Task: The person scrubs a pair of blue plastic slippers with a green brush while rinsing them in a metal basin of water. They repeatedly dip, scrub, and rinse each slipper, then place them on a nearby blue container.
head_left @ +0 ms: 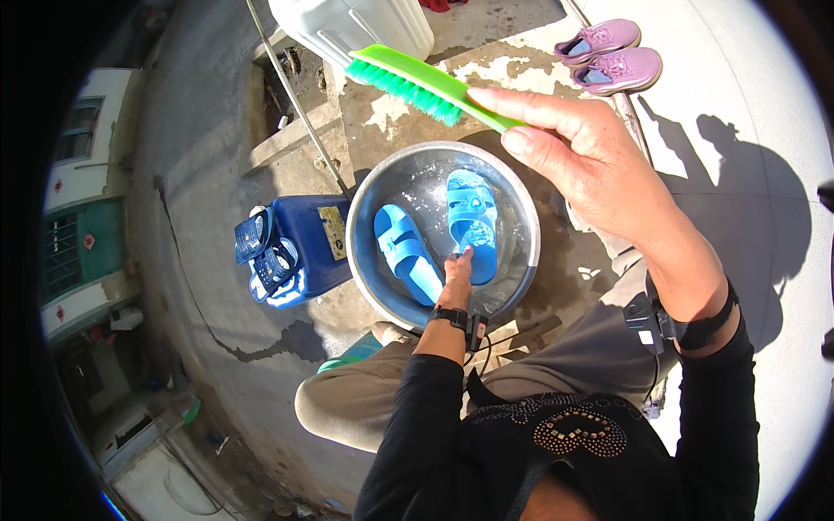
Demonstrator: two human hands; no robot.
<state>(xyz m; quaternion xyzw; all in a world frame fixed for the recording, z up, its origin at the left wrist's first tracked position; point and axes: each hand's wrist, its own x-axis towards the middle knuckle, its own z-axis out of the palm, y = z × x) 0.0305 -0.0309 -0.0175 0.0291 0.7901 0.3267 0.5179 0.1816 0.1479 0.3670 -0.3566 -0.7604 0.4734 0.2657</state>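
Head view shows the right hand [584,154] grasping a green brush [424,76], with the foamy blue slipper [476,213] to its lower left, pointing away in the basin [514,234], held by the nearer left hand [458,273]

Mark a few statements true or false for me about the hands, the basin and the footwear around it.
1. The right hand holds a green brush. True.
2. The left hand touches a blue slipper. True.
3. The basin is red. False: the basin is silver-grey.
4. Purple shoes stand inside the basin. False: the purple shoes are outside it.
5. Dark blue sandals rest on a blue container. True.
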